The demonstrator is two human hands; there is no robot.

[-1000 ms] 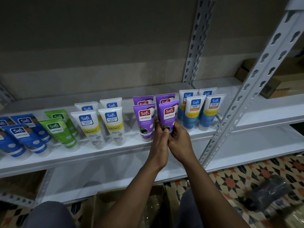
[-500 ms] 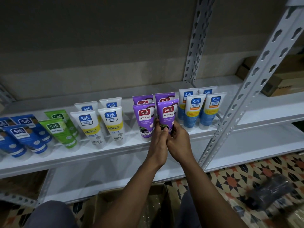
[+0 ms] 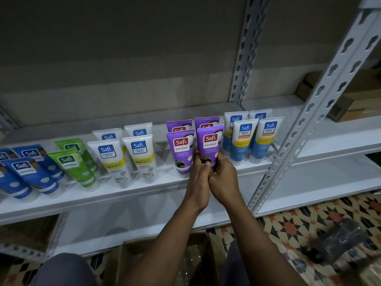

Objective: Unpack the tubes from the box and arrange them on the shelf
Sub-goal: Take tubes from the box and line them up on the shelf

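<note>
A white metal shelf (image 3: 144, 196) fills most of the frame, its upper board running from the left edge to the right, with a lower board beneath it and a slotted upright (image 3: 309, 112) slanting up the right side. Below that, at the lower right, is a patterned tiled floor (image 3: 288, 226). An open cardboard box (image 3: 156, 256) sits at the bottom centre, between the person's knees, with crinkled clear plastic inside it. Brown cartons (image 3: 354, 104) rest on the shelf's far right end, and a dark wrapped bundle (image 3: 340, 242) lies on the floor at the lower right (too blurred to say what it is). On the upper board the tubes stand cap-down in pairs, two rows deep. From the left there are the blue tubes (image 3: 35, 176), the green tubes (image 3: 72, 166), the white and yellow tubes (image 3: 115, 159), the purple tubes (image 3: 181, 151) at the centre, and the white and light-blue tubes (image 3: 243, 141) just left of the upright. Both arms reach up from the bottom of the frame to the centre of the board. There the left hand (image 3: 198, 180) and the right hand (image 3: 223, 178) meet, touching each other. Each hand's grip is closed round the lower end of the front purple tube (image 3: 209, 143), the right-hand one of the front pair, with the left thumb and fingers on its left edge and the right fingers curled round its right edge. That tube stands upright just beside its purple neighbour and in front of the back one. Its cap is hidden behind the hands, so I cannot tell whether it rests on the board.
</note>
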